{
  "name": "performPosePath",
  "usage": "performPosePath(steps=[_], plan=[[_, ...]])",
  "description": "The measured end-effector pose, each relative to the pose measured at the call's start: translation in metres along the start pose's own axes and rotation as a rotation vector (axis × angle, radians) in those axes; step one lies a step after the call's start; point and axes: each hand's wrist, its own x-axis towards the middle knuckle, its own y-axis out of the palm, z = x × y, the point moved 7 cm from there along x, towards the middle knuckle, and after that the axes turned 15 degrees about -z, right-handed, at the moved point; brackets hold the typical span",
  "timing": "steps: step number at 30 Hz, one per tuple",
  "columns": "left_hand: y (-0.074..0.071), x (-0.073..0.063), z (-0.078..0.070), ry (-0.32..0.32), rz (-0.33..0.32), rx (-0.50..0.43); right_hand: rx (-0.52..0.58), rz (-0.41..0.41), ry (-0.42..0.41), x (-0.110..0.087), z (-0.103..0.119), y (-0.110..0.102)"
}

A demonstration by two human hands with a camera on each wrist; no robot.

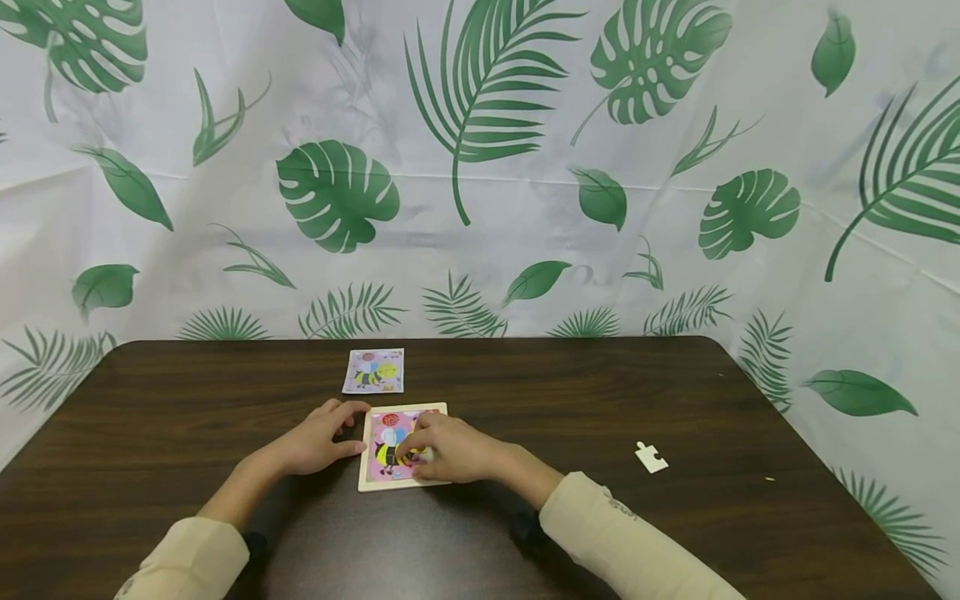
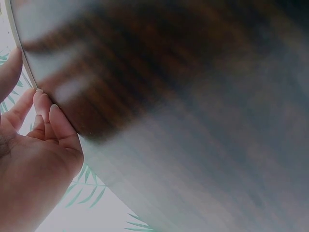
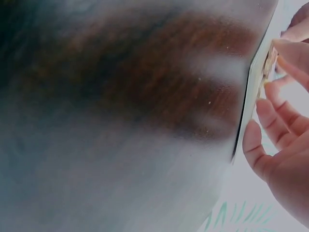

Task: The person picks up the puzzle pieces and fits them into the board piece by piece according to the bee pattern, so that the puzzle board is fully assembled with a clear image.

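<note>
A square jigsaw puzzle tray (image 1: 397,486) with a pale wooden rim lies on the table, its picture a bee on pink. My left hand (image 1: 318,440) touches the tray's left side, thumb on the edge and index finger by the far-left corner. Over the right part of the picture, my right hand (image 1: 461,450) pinches a puzzle piece (image 1: 427,455), mostly hidden by the fingers. In the left wrist view the left fingertips meet the tray's rim (image 2: 18,38). The right wrist view shows the right fingers (image 3: 273,121) bent over the tray's near edge.
A paper card (image 1: 375,372) with the same bee picture lies behind the tray. Off to the right, a loose blank-faced puzzle piece (image 1: 651,457) rests on the dark wooden table (image 1: 540,383). A leaf-patterned white cloth (image 1: 510,233) hangs behind the table.
</note>
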Motion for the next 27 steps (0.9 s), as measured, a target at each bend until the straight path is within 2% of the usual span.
performPosePath(steps=[9,27], plan=[[-0.0004,0.0000,-0.0005,0.005,-0.002,0.003,0.042,0.025,0.029,-0.0002,-0.0023,0.0005],[-0.0014,-0.0002,-0.0007,0.007,0.001,-0.006,0.017,0.024,0.010,0.0002,0.0002,0.0012]])
